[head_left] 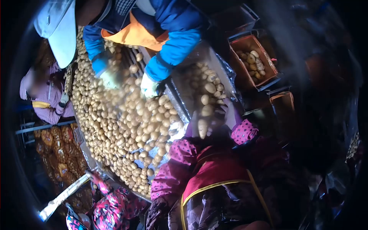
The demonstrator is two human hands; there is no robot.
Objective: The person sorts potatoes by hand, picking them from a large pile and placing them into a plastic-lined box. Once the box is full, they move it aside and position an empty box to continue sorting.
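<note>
In the head view my left hand (192, 123), in a pale purple glove, is beside an elongated potato (202, 129). Its fingers are blurred and partly hidden, so I cannot tell whether they grip that potato. My right hand (229, 112), gloved alike, has its fingers apart at the near right of a metal trough (180, 101). Between my hands is another potato (207, 110), with a rounder potato (205, 100) just beyond. More potatoes (212, 82) lie farther up the trough. Pink dotted sleeves cover both my forearms.
Left of the trough, a wide table holds a heap of potatoes (126, 119). Across it, a person in blue sleeves (178, 46) reaches in with gloved hands. Other people stand left and lower left. An orange-lined crate (270, 63) with potatoes stands right; filled net bags (61, 147) lie left.
</note>
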